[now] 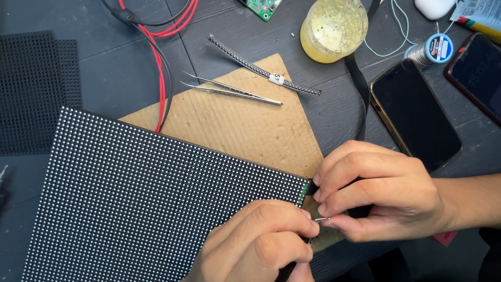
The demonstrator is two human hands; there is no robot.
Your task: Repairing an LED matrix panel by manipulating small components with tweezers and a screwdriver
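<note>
Hands pinching small metal pin (322, 220) at corner of LED matrix panel (156, 203).
Left hand (261, 245) and right hand (381, 196) both closed, fingertips clamped on the pin — just off the panel's right corner, over cardboard sheet (245, 125). Tweezers (232, 90) and black pin strip (261, 65) lie on the cardboard, apart; phone (415, 115) near right hand.

The panel (146, 203) is lying on the cardboard (245, 125), covering its left part. Tweezers (229, 90) are resting on the cardboard behind the panel, with the pin strip (261, 65) behind them. A phone (415, 112) is lying right of the cardboard, a jar (334, 28) behind it.
</note>
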